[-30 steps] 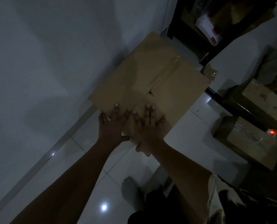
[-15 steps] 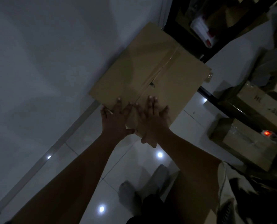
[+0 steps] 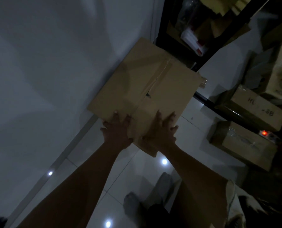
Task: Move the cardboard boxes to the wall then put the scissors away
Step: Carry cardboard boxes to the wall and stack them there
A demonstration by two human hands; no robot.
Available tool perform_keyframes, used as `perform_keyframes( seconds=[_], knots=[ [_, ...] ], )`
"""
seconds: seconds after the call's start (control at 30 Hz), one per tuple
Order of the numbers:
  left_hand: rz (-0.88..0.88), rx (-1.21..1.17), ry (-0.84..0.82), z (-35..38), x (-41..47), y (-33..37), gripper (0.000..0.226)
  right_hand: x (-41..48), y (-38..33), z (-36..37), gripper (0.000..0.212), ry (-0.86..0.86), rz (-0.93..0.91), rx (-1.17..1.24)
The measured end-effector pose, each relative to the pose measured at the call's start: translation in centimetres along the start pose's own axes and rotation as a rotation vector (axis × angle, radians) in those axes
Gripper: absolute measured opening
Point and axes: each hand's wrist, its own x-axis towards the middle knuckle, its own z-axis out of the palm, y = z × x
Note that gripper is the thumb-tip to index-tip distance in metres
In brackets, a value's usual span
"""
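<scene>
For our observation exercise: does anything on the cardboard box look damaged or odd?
Yes. The tape along the top seam of the cardboard box is wrinkled, and a small dark gap shows between the flaps.

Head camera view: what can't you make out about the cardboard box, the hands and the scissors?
Scissors: none seen in the head view; the shelf is dark and blurred.
Cardboard box: whether it touches the wall; head view, its own top hides that edge.
Left hand and right hand: palms hidden, lying flat on the box.
Marked box: writing too dim and small to read.
</scene>
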Motion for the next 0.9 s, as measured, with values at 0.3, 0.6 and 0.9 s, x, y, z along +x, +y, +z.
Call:
perform_keyframes(
  seconds=[0.3,0.6,0.9],
  knots=[
    [-0.004,0.128,0.012,-1.6,0.7,-3.5,0.086,-0.8,-0.7,2.1,0.125,0.007,-0.222,-0.065],
    [-0.015,0.017,-0.067,-3.3,-1.3,-4.0,0.082,-0.8,-1.2,0.6,0.117,-0.105,-0.13,-0.168],
    [0.193,0.013,0.122,-9.6,-6.7,3.4,0.083,-5.7,-4.1,-6.7,0.093,0.072,-0.145,-0.103]
  ],
)
